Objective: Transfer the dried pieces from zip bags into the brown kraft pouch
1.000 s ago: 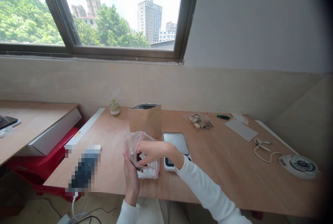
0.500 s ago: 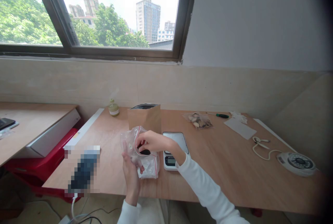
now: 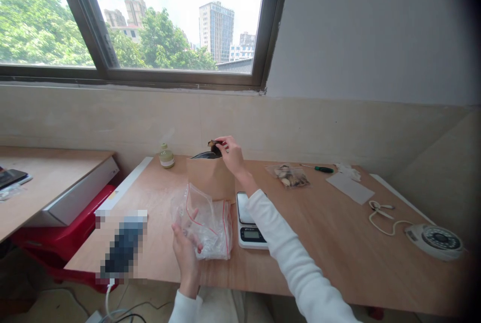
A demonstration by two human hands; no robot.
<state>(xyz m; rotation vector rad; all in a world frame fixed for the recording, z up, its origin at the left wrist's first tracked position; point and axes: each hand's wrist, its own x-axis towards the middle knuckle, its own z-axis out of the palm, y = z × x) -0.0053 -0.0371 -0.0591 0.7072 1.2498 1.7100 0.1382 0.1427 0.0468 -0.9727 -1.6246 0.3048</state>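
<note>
My left hand (image 3: pixel 185 254) holds a clear zip bag with a red seal strip (image 3: pixel 205 220) just above the near edge of the wooden table (image 3: pixel 323 243). My right hand (image 3: pixel 230 152) is raised over the open top of a standing brown paper bag (image 3: pixel 210 179) and pinches a small dark piece (image 3: pixel 214 145) between its fingertips. A white digital scale (image 3: pixel 251 223) lies right of the zip bag, partly hidden by my right sleeve.
A small green bottle (image 3: pixel 166 155) stands at the table's back left. At the back lie a clear bag of mixed pieces (image 3: pixel 289 176), a green-handled screwdriver (image 3: pixel 319 169) and a white sheet (image 3: pixel 349 188). A round white device with a cord (image 3: pixel 434 239) sits right.
My right hand left the zip bag with a dark piece and rose to the top of the brown paper bag. The left hand kept hold of the zip bag.
</note>
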